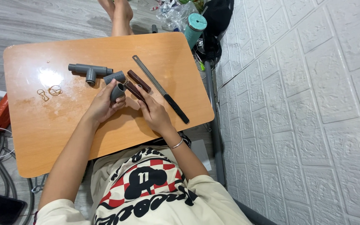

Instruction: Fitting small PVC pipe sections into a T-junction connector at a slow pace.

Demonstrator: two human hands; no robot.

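My one head-worn camera looks steeply down from just above the small orange-brown wooden table, close over it, facing the far edge; a white brick-patterned wall runs along its right.

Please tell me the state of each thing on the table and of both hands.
Left hand: closed around a short grey pipe piece.
Right hand: fingers on a dark brown stick.
Grey tee fitting: lying flat, untouched.
Long file: lying flat, untouched.
Rubber bands: loose on the table.
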